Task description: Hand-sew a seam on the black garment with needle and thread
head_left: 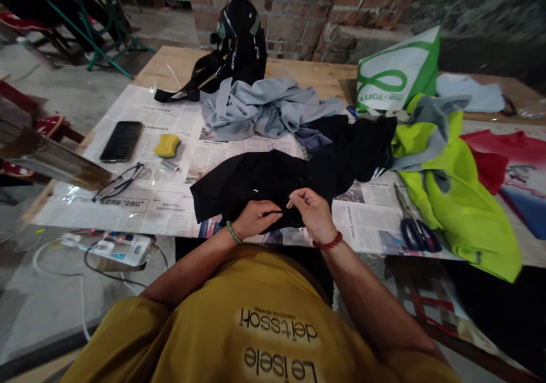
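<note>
A black garment (251, 172) lies spread on the newspaper-covered table in front of me. My left hand (258, 217), with a green bead bracelet at the wrist, is closed on an edge of the black cloth, thumb pointing right. Close beside it, my right hand (313, 212), wearing a red bracelet, pinches with thumb and forefinger at the same edge. Whether anything small sits between those right fingertips is too fine to make out. More dark cloth (362, 144) is bunched behind and to the right of my hands.
Scissors (413, 226) and a neon-yellow garment (460, 206) lie to the right. Grey cloth (268, 107), a black bag (245, 41) and a green-white bag (396, 75) are behind. Left are a phone (121, 141), a sponge (167, 145), glasses (121, 182) and a clear bottle (63, 158).
</note>
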Action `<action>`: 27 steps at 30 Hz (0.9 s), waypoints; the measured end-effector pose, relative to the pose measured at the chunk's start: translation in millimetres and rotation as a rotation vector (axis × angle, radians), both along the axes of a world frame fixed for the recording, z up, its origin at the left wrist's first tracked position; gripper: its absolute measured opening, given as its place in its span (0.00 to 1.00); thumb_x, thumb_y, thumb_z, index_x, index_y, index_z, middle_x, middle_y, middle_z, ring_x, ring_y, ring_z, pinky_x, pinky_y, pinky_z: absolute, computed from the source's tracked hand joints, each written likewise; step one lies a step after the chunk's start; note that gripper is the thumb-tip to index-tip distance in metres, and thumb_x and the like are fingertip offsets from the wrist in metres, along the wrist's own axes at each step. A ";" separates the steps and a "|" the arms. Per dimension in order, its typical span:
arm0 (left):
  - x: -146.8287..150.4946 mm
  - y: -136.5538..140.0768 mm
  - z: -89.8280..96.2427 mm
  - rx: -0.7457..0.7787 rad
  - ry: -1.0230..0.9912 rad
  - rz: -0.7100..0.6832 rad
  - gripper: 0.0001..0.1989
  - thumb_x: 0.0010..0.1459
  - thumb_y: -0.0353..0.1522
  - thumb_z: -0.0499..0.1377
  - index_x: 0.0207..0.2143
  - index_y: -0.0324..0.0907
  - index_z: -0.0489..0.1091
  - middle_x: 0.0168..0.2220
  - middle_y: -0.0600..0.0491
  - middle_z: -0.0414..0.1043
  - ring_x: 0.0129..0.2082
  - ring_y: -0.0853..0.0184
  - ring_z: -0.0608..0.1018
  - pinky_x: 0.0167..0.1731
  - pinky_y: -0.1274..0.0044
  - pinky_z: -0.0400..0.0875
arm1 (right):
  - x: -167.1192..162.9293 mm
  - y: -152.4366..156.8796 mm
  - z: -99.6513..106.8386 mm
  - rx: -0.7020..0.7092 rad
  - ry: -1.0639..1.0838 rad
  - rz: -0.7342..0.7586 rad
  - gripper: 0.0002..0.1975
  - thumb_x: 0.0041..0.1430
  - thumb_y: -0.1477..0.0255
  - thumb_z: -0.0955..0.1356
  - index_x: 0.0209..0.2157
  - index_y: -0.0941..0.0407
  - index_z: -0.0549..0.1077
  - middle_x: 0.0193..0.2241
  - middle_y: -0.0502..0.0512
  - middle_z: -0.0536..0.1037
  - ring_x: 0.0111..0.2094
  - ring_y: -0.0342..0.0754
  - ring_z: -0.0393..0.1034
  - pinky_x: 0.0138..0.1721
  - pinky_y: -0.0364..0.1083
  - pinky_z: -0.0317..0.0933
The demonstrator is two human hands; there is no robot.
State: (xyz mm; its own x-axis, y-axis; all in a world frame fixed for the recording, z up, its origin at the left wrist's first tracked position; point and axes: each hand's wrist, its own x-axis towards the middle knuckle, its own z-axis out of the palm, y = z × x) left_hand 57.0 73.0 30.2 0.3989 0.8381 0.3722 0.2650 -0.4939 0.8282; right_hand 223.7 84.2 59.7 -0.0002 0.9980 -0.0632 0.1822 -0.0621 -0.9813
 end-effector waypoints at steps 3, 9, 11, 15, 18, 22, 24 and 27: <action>-0.2 -0.7 -0.9 0.022 -0.003 0.014 0.07 0.57 0.30 0.56 0.31 0.37 0.74 0.27 0.53 0.75 0.25 0.73 0.74 0.28 0.83 0.68 | 4.4 -4.2 1.8 0.004 -0.053 0.095 0.07 0.48 0.67 0.69 0.28 0.56 0.72 0.23 0.49 0.75 0.26 0.42 0.68 0.32 0.43 0.62; -0.3 -1.4 -1.1 0.086 0.079 -0.025 0.09 0.58 0.30 0.55 0.32 0.37 0.74 0.27 0.52 0.75 0.26 0.72 0.74 0.28 0.82 0.67 | 6.6 -6.0 2.5 0.045 -0.063 0.098 0.06 0.50 0.68 0.68 0.26 0.56 0.70 0.21 0.48 0.74 0.26 0.42 0.68 0.33 0.43 0.61; -0.3 -2.3 -2.1 0.103 0.105 -0.043 0.10 0.59 0.31 0.54 0.31 0.37 0.74 0.26 0.51 0.74 0.26 0.72 0.74 0.28 0.82 0.67 | 7.1 -0.3 1.6 0.049 0.016 0.015 0.06 0.50 0.68 0.68 0.26 0.56 0.69 0.20 0.47 0.73 0.25 0.41 0.67 0.32 0.42 0.61; -0.2 -3.6 -4.2 0.135 0.129 -0.126 0.10 0.59 0.30 0.54 0.31 0.37 0.74 0.26 0.51 0.74 0.27 0.72 0.74 0.28 0.82 0.66 | 16.2 12.9 3.5 0.076 0.118 -0.087 0.09 0.48 0.66 0.69 0.26 0.56 0.68 0.20 0.46 0.73 0.23 0.40 0.67 0.33 0.43 0.62; 0.2 -2.2 -3.8 0.069 0.110 -0.103 0.10 0.59 0.31 0.54 0.30 0.37 0.74 0.26 0.52 0.73 0.25 0.73 0.73 0.27 0.83 0.66 | 23.2 13.2 11.3 0.080 0.036 0.017 0.10 0.51 0.64 0.69 0.28 0.56 0.69 0.22 0.49 0.75 0.26 0.41 0.69 0.34 0.43 0.62; 0.6 1.0 -2.5 -0.029 0.066 -0.085 0.10 0.58 0.32 0.56 0.29 0.36 0.73 0.24 0.53 0.72 0.23 0.74 0.71 0.25 0.84 0.64 | 23.9 6.6 29.5 0.205 -0.149 0.092 0.09 0.56 0.64 0.66 0.32 0.56 0.71 0.28 0.51 0.77 0.30 0.42 0.70 0.34 0.43 0.62; 0.4 1.9 -2.2 -0.091 0.055 -0.080 0.10 0.57 0.32 0.56 0.27 0.36 0.73 0.23 0.54 0.71 0.23 0.75 0.70 0.24 0.84 0.64 | 22.2 8.1 38.8 0.276 -0.183 0.080 0.08 0.57 0.65 0.66 0.33 0.55 0.71 0.29 0.51 0.77 0.31 0.42 0.71 0.32 0.43 0.63; -0.2 2.5 -2.0 -0.160 0.039 -0.071 0.11 0.56 0.33 0.56 0.27 0.36 0.73 0.23 0.55 0.71 0.23 0.75 0.70 0.24 0.84 0.64 | 21.2 20.9 49.5 0.262 -0.015 0.060 0.10 0.57 0.63 0.66 0.34 0.55 0.69 0.26 0.50 0.76 0.28 0.43 0.72 0.23 0.41 0.61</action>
State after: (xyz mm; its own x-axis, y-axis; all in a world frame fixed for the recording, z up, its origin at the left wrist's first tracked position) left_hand 56.8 75.5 28.1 0.4709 0.8544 0.2196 0.2674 -0.3755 0.8874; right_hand 244.9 105.1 109.1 -0.0612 0.9786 0.1965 0.1928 0.2048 -0.9596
